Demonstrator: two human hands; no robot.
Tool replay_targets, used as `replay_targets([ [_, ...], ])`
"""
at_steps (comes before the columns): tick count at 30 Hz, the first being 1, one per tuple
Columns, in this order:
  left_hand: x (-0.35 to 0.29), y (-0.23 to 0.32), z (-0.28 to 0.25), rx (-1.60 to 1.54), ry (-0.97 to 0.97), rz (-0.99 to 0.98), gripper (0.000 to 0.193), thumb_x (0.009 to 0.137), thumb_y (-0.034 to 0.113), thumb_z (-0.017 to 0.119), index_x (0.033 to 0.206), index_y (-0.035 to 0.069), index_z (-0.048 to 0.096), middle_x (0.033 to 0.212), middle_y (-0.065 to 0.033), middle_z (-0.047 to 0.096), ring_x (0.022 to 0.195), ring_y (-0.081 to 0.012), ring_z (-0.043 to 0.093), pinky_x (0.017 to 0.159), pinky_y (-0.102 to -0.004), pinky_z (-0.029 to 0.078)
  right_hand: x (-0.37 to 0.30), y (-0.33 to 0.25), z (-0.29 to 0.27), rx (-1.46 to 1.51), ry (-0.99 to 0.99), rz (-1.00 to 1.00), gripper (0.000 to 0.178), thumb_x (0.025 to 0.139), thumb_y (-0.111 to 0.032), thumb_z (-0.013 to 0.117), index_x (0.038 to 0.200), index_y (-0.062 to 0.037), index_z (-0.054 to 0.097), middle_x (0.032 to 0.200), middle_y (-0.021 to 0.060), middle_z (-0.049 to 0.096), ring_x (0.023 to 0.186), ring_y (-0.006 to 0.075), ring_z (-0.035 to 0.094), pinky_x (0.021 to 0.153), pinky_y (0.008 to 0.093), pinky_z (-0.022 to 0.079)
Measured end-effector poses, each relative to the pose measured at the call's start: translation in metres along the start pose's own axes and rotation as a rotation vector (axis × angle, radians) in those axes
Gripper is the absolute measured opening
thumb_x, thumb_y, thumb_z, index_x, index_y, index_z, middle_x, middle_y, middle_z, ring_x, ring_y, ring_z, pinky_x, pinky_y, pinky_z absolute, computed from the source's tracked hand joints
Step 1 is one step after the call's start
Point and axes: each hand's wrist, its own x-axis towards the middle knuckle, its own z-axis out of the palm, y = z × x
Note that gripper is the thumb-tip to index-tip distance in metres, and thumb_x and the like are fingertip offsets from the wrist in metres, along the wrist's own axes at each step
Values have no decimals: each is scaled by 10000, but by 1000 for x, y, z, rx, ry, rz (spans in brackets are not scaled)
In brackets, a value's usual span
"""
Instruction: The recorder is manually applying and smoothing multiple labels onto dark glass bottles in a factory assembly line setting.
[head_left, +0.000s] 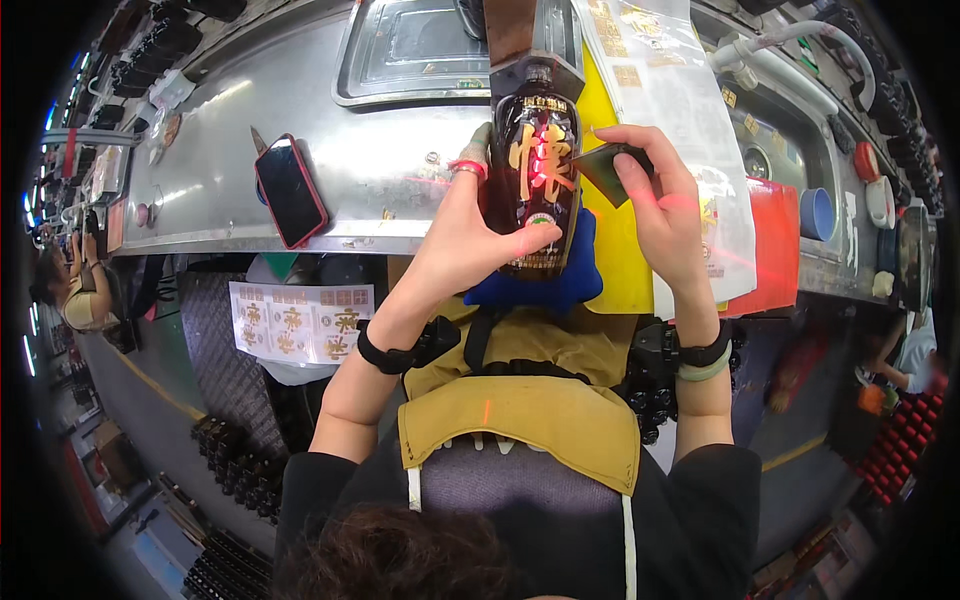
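Observation:
A dark brown glossy bottle (510,205) with large gold lettering leans back on a blue cushion (585,275) at the bench's front edge. My left hand (470,225) is wrapped round its left side, the thumb lying across the lower front. In my right hand (660,195) a thin dark flat scraper-like piece (600,172) is pinched between thumb and fingers. One corner of this piece comes close to the bottle's right side; whether it touches cannot be made out. Reddish light falls on the lettering and on my right hand.
Right of the bottle lie a yellow board (615,285), white transfer sheets (725,240) and a red sheet (775,235). Further right are a sink (790,130) and blue cup (816,214). A metal tray (400,60) stands behind; a phone (292,190) and gold-lettered sheet (300,320) are left.

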Motion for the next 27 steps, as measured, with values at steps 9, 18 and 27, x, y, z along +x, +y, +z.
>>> replay_targets([
  [9, -10, -2, -8, 204, 99, 76, 963, 798, 340, 876, 1495, -76, 358, 1403, -213, 533, 1349, -278, 492, 1161, -411, 359, -11, -10, 3, -184, -28, 150, 354, 996, -153, 616, 1321, -14, 597, 1003, 74, 622, 893, 141, 590, 840, 287, 483],
  [18, -16, -6, -8, 211, 62, 133, 953, 830, 308, 857, 1528, -59, 320, 1425, -188, 524, 1359, -269, 480, 1178, -400, 338, 2, -22, 9, -297, 31, -208, 361, 979, -3, 520, 1330, -22, 602, 1059, 154, 628, 988, 294, 617, 932, 354, 483],
  [27, -27, -15, -21, -91, 91, 78, 724, 1101, 349, 470, 1604, -63, 151, 1582, -233, 362, 1478, -272, 357, 1214, -369, 264, -40, -26, 19, -691, -240, -793, 239, 786, -121, 688, 1018, -109, 749, 1105, 15, 727, 977, 184, 651, 874, 369, 514],
])
